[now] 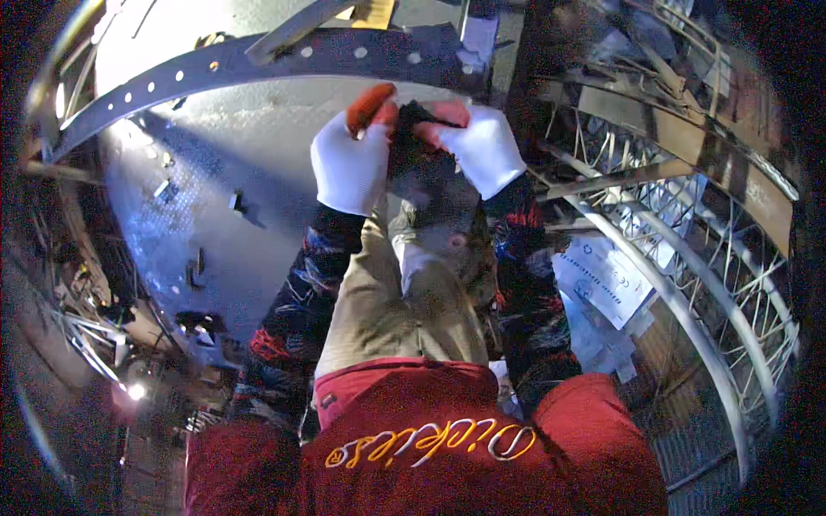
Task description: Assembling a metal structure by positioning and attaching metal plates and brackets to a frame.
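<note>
White gloves with red-orange coated fingers cover both of my hands. My left hand (354,155) and my right hand (483,153) are raised in front of me, a short gap apart. Between their fingertips is a small dark object (419,119), black and uneven in outline. Both hands have their fingers closed on it, the left from one side and the right from the other. Its kind cannot be made out, as it blends into the shadow. Just beyond the hands runs a dark metal beam (335,53) with a row of round holes.
Pale, curved tubular metal frames with thin struts (662,275) stand on the right, beside loose white paper sheets (607,279). Small dark pieces (245,208) lie on the grey surface (284,172) to the left. A bright lamp (136,391) shines at the lower left.
</note>
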